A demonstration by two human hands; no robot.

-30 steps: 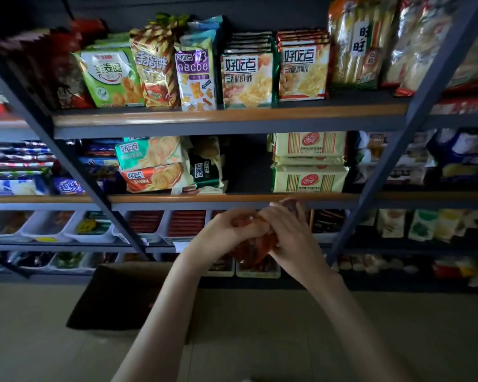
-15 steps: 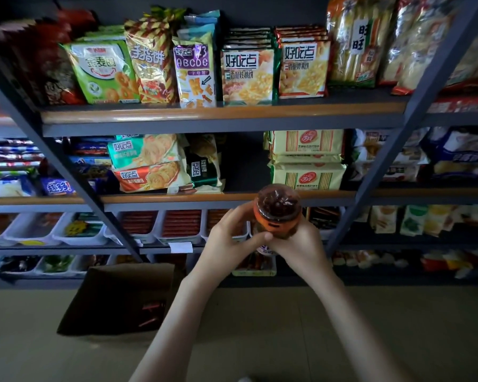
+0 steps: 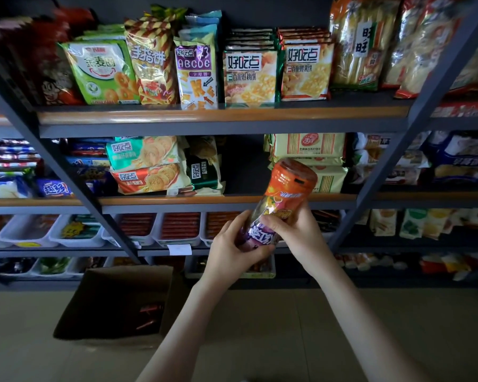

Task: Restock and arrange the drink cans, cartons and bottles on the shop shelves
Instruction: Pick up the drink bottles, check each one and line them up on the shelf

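I hold one bottle [image 3: 283, 194] with a wide orange cap and a shiny orange and purple label, tilted with its cap up and to the right. My left hand [image 3: 236, 250] grips its lower end from the left. My right hand [image 3: 295, 232] curls round its middle from the right. The bottle hangs in front of the edge of the middle shelf [image 3: 232, 201], below a dark gap between the snack packs on that shelf.
Snack bags and biscuit packs fill the top shelf [image 3: 221, 114] and both sides of the middle one. White trays [image 3: 177, 232] of packets line the lower shelves. An open cardboard box [image 3: 116, 301] stands on the floor at lower left. Dark slanted uprights [image 3: 392, 172] cross the shelving.
Both hands rose from below the middle shelf's edge with the bottle. The bottle turned from cap facing me to tilted, its side label showing.
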